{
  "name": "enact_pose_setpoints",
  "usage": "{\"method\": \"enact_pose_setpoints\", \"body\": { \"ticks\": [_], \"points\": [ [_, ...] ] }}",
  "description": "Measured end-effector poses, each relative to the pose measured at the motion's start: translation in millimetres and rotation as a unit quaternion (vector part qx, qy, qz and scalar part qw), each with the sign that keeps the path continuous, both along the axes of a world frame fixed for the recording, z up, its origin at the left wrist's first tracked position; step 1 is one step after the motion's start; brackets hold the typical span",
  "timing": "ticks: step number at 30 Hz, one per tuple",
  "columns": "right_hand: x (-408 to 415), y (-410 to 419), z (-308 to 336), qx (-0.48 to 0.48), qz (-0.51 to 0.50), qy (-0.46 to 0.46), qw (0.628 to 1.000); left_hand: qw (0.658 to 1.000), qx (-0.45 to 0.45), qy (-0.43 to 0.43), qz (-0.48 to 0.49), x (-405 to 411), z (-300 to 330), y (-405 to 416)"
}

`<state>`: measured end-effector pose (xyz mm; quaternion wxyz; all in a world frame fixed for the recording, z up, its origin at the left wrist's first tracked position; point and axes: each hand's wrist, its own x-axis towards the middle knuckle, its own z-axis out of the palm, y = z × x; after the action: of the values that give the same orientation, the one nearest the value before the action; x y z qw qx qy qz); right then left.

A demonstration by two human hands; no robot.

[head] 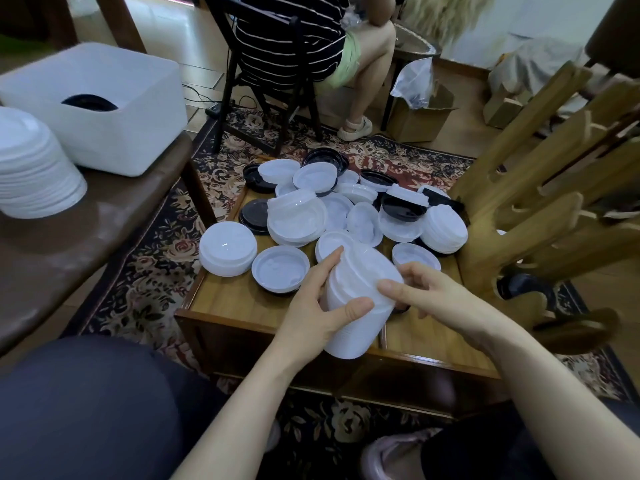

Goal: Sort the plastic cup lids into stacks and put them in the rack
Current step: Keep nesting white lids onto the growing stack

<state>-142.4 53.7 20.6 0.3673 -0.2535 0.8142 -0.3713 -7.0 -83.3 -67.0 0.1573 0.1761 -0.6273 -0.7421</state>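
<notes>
Head view, your hands: your left hand (pixel 320 306) and right hand (pixel 433 299) both curl around a tilted stack of white lids (pixel 360 299) at centre frame, thumbs across its side, held just above the tray.
Wooden tray (pixel 228 299): it holds a loose heap of white lids (pixel 298 223) and black lids (pixel 403 207), some nested, spread toward its far edge; one short white stack (pixel 227 249) overhangs the left rim.
White bin (pixel 104 105): in the upper left, on a brown bench (pixel 86 230); something dark and round shows inside.
Tall white stack (pixel 33 171): at the left edge, on the same bench, just beside the bin.
Wooden rack (pixel 540 188): along the right side, slots angled; a black lid (pixel 523 284) sits low in it.
Cardboard box (pixel 420 116): upper right of centre, with a clear plastic bag in it.
Writing: you can read none.
Surface and room: a floral rug (pixel 145 285) lies under the tray; a seated person in a striped shirt (pixel 287 36) occupies a dark chair at the top.
</notes>
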Motion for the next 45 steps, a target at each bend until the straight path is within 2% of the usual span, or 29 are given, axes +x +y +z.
{"method": "enact_pose_setpoints", "body": {
  "ticks": [6, 9, 12, 15, 18, 22, 27, 35, 39, 43, 45],
  "points": [
    [0, 2, -3, 0.008, 0.01, -0.005, 1.0, 1.0, -0.018, 0.004, -0.004, 1, 5, 1],
    [2, 0, -7, -0.034, 0.012, 0.011, 0.999, 1.0, -0.024, 0.0, -0.002, 1, 4, 0],
    [8, -5, -11, -0.084, 0.037, 0.027, 0.995, 1.0, -0.022, -0.003, 0.002, 0, 3, 0],
    [8, -6, -12, -0.086, 0.07, 0.051, 0.992, 1.0, -0.014, -0.001, -0.002, 0, 1, 0],
    [2, -3, -11, -0.075, 0.097, 0.037, 0.992, 1.0, -0.004, -0.001, -0.01, -1, 0, 0],
    [2, -5, -11, -0.088, 0.07, 0.041, 0.993, 1.0, -0.004, -0.007, -0.016, -1, -1, 0],
    [10, -10, -12, -0.079, 0.081, 0.088, 0.99, 1.0, -0.016, -0.015, -0.019, 0, -1, 1],
    [12, -13, -13, -0.089, 0.071, 0.096, 0.989, 0.999, -0.02, -0.016, -0.032, 3, -1, -2],
    [10, -9, -17, -0.09, 0.076, 0.052, 0.992, 0.999, -0.005, -0.008, -0.052, 4, 1, -2],
    [3, 1, -18, -0.131, 0.064, -0.092, 0.985, 1.0, -0.008, -0.006, -0.029, 1, 2, 1],
    [2, 4, -19, -0.142, 0.072, -0.121, 0.98, 1.0, -0.009, 0.0, -0.016, 1, 3, 2]
  ]
}}
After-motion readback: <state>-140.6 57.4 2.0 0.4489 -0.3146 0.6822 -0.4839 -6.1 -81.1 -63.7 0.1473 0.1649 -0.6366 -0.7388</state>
